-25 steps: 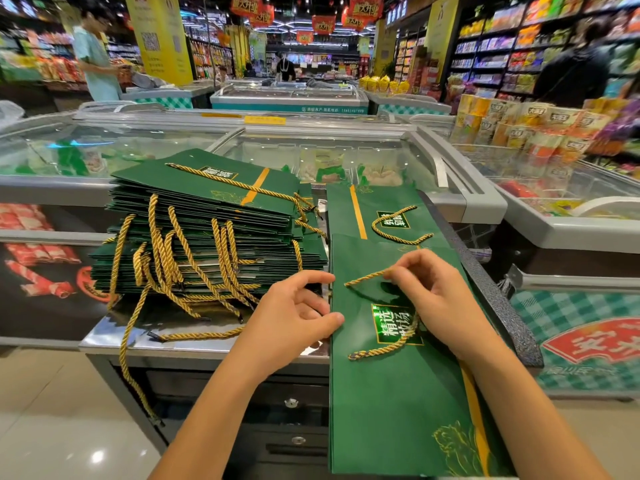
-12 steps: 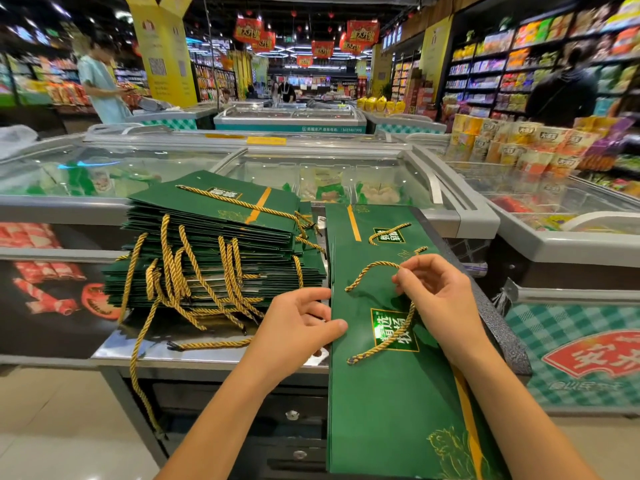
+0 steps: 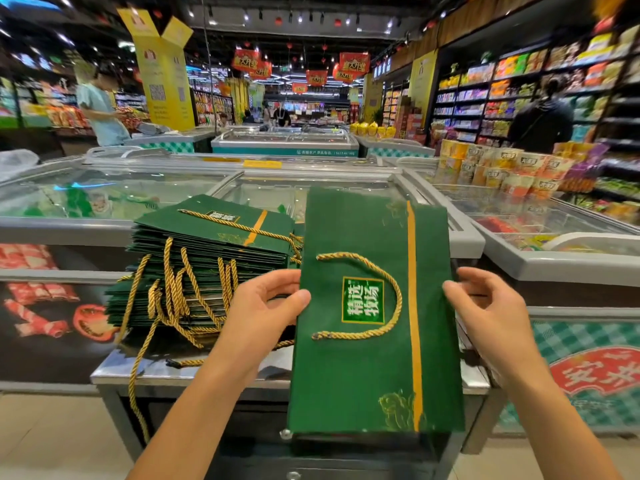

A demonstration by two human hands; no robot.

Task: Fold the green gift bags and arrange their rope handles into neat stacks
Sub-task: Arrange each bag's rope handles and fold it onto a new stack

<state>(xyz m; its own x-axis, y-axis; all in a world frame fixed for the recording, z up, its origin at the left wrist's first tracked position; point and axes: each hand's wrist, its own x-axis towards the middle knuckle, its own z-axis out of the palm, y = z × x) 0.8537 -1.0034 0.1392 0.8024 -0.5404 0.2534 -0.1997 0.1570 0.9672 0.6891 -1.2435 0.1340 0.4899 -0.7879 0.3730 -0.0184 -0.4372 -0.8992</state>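
Observation:
A flat green gift bag (image 3: 374, 368) with an orange stripe is lifted off the metal table, held by its two long edges. My left hand (image 3: 266, 306) pinches its left edge, thumb on top. My right hand (image 3: 485, 306) grips the right edge. Its gold rope handle (image 3: 388, 289) lies in a neat loop around the white-lettered label. To the left stands a tall stack of folded green bags (image 3: 207, 265), with several gold rope handles hanging down its front.
The steel table (image 3: 180, 370) has a drawer front below. Glass-topped freezer chests (image 3: 114, 192) stand behind and to the right. Snack packets (image 3: 502, 171) are piled at the right. Two people stand far off by the shelves.
My right hand let go of the rope handle, which now lies looped on the bag. Both hands took the bag by its edges and lifted it off the table.

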